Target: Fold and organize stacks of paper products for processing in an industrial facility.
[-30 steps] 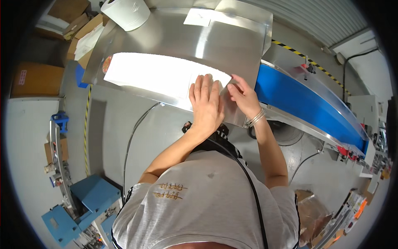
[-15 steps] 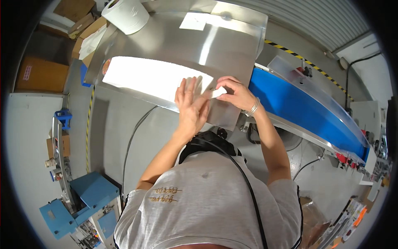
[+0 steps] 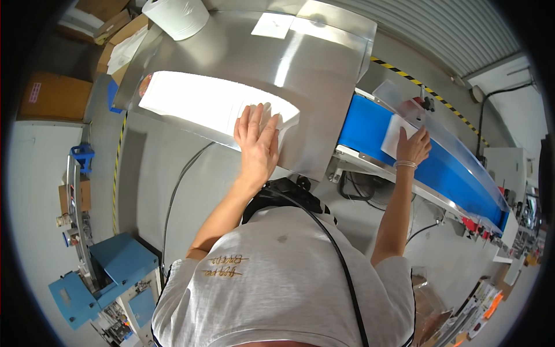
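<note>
Left hand spread on the white stack, right hand half-curled over a white sheet, can't tell if gripping, so dragging could skew it.

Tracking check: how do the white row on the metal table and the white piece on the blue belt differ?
The white row is long; the white piece is far shorter.
The row lies on the metal table; the piece, on the blue belt.
The left hand touches the row; the right hand, the piece.
Both look white.
</note>
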`<state>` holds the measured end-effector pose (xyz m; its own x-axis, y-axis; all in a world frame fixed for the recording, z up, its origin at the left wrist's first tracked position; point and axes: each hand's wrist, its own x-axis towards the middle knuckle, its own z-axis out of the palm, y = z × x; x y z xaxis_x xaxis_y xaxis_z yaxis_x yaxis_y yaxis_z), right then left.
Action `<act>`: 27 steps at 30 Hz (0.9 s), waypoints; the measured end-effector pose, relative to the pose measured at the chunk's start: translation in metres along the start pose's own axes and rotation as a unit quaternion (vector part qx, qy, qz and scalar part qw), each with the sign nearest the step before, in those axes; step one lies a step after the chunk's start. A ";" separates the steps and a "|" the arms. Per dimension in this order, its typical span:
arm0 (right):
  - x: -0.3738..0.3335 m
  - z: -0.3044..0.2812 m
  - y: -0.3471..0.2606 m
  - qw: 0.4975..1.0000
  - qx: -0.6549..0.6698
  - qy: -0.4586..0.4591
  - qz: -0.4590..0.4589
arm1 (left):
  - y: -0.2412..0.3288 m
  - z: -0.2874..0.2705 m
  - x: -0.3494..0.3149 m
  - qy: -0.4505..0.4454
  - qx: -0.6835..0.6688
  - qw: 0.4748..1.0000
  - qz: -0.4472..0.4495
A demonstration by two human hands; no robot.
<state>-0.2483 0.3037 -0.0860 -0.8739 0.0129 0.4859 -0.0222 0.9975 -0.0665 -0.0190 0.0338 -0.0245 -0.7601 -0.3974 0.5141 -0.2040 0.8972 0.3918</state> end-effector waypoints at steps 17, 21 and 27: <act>-0.018 0.083 0.008 0.887 0.418 -0.194 -0.035 | -0.017 -0.008 0.002 -0.018 -0.009 1.000 -0.012; -0.008 0.038 0.022 0.997 0.069 0.004 -0.024 | -0.015 -0.005 0.002 0.001 -0.010 1.000 -0.009; -0.038 -0.064 -0.133 0.703 0.534 -0.407 -0.233 | -0.016 -0.007 0.000 -0.015 -0.033 0.999 -0.006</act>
<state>-0.1810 0.1747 -0.0397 -0.6290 -0.7763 0.0403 -0.3708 0.2541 -0.8933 -0.0115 0.0177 -0.0250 -0.7764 -0.4008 0.4864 -0.1721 0.8772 0.4481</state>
